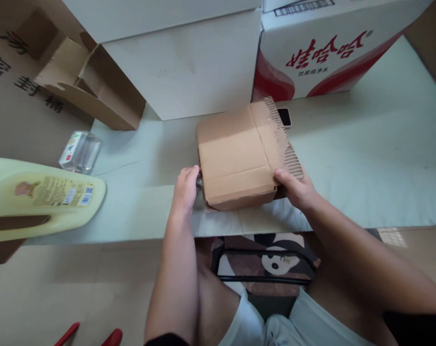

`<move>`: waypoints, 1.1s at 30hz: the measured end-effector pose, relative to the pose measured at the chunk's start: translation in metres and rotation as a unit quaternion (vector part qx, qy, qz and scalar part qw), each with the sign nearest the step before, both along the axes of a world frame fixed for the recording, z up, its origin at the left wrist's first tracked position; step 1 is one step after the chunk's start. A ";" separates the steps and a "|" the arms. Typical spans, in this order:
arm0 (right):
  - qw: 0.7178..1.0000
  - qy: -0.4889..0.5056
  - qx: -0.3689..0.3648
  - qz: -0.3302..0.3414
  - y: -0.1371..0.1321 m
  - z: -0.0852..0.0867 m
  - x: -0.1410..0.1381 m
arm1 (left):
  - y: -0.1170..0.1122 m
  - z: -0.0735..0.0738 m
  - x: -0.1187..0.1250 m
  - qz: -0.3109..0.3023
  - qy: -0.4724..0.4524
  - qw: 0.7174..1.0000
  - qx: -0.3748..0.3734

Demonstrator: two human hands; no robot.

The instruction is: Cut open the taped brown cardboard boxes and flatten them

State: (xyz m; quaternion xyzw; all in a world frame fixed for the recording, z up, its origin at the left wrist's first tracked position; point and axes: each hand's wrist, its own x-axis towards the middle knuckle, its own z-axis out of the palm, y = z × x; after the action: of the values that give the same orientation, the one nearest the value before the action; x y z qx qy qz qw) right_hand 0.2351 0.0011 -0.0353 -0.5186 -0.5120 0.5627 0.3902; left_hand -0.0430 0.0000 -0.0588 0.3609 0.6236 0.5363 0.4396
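A small brown cardboard box (239, 154) lies on a pale cloth-covered surface (365, 154), its torn corrugated flap at the right side. My left hand (185, 190) is pressed against the box's left near corner, fingers curled, with a small dark object partly hidden between fingers and box. My right hand (295, 187) grips the box's right near corner, thumb on top.
A large white box (181, 62) and a red-and-white printed carton (322, 53) stand behind. An open brown carton (91, 81) sits at left. A yellow jug (37, 199) and a clear plastic item (80, 151) lie left. A phone (284, 117) peeks out behind the box.
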 end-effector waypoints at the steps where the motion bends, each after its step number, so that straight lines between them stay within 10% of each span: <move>1: 0.999 0.006 -0.026 0.019 -0.002 0.001 -0.002 | 0.000 0.003 0.001 0.015 0.020 1.000 0.007; 11: 0.981 -0.178 0.073 -0.003 0.006 0.008 -0.001 | 0.001 0.027 0.004 0.168 -0.048 0.984 0.029; 20: 0.983 -0.162 0.067 -0.049 0.011 0.002 0.003 | -0.013 0.044 0.012 -0.028 -0.198 0.977 0.080; 33: 0.993 -0.091 0.044 -0.063 0.014 0.004 0.002 | -0.018 0.043 0.019 -0.069 -0.207 0.975 0.036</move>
State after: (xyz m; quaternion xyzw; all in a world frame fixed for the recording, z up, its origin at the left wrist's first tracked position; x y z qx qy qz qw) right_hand 0.2368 0.0146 -0.0308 -0.5809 -0.5361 0.4645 0.3993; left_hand -0.0236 -0.0182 -0.0158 0.3000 0.4732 0.5895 0.5819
